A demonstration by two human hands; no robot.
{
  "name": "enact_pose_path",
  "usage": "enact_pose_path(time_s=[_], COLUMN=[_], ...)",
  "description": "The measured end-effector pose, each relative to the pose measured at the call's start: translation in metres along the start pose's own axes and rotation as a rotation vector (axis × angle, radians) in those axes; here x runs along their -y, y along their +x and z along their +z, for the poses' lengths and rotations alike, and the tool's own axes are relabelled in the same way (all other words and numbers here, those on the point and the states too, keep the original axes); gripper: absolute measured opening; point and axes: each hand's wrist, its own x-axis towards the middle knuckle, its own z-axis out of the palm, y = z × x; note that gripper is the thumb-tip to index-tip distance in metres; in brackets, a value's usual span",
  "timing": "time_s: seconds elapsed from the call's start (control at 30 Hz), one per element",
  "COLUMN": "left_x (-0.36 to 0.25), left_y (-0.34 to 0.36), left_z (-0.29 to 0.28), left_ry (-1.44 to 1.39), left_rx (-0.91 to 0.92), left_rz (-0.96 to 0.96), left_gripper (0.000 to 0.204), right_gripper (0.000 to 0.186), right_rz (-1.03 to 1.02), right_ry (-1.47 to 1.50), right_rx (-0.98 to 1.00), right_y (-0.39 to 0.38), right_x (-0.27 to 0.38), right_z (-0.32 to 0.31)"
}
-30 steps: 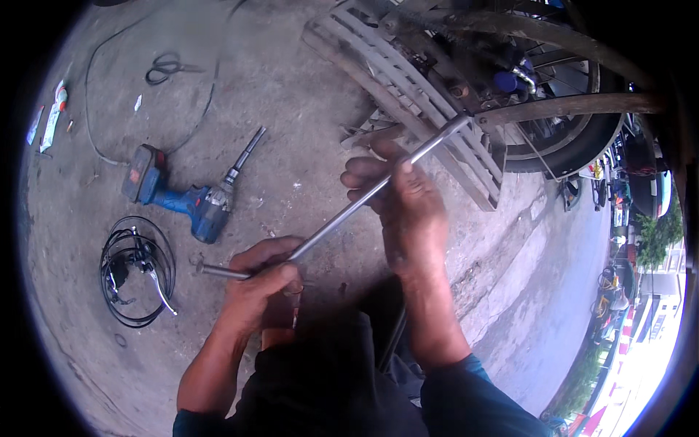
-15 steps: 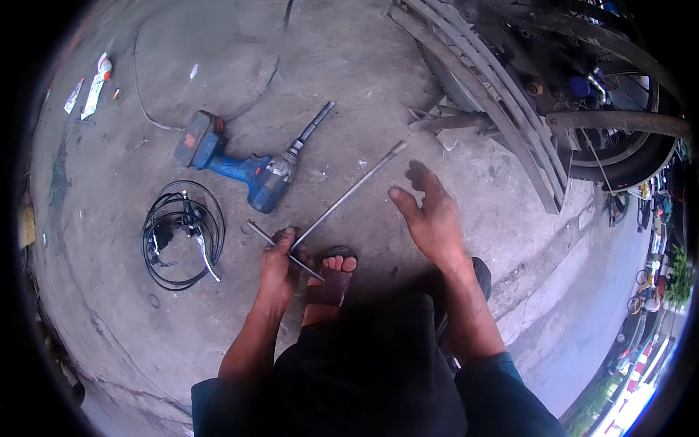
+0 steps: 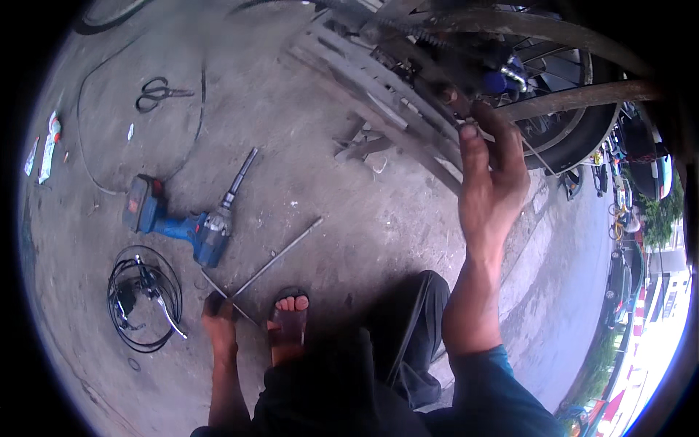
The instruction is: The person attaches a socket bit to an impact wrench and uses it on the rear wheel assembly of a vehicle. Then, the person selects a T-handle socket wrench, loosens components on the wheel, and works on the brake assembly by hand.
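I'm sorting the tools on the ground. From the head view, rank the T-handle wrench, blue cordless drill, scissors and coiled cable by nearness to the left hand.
1. T-handle wrench: under the left hand.
2. Coiled cable, left, and blue cordless drill, just above: too close to call.
3. Scissors: far up, top left.

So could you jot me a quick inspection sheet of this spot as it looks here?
Surface: bare grey concrete ground, dusty.
Job's things: T-shaped metal rod lying flat; wheel with frame parts above.
Clutter: blue cordless drill, scissors, small packet.
Hands: left hand on the rod's crossbar end; right hand raised to a part by the wheel.
Cables: coiled black cable with lever; thin wire looping across the ground.
Surroundings: wooden pallet, parked cars.
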Motion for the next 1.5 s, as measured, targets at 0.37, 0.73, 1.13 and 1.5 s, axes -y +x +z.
enact_pose_path(time_s=[0.37,0.73,1.13,1.5], left_x=[0.007,-0.018,0.007,-0.041], left_y=[-0.022,-0.046,-0.054,-0.021], left_z=[-0.071,-0.025,0.037,0.049], left_ry=[0.353,0.489,0.752,0.562], left_rx=[-0.283,-0.085,0.295,0.208], left_rz=[0.276,0.478,0.734,0.631], left_gripper=[0.026,0.017,0.013,0.012], right_gripper=[0.064,0.069,0.068,0.042], right_rz=[-0.623,-0.391,-0.728,-0.725], right_ry=[-0.734,-0.901,-0.759,-0.819], right_rx=[0.133,0.513,0.036,0.586], right_y=[0.1,0.119,0.061,0.146], right_x=[-0.053,-0.046,-0.065,-0.077], right_z=[-0.025,-0.018,-0.018,-0.009])
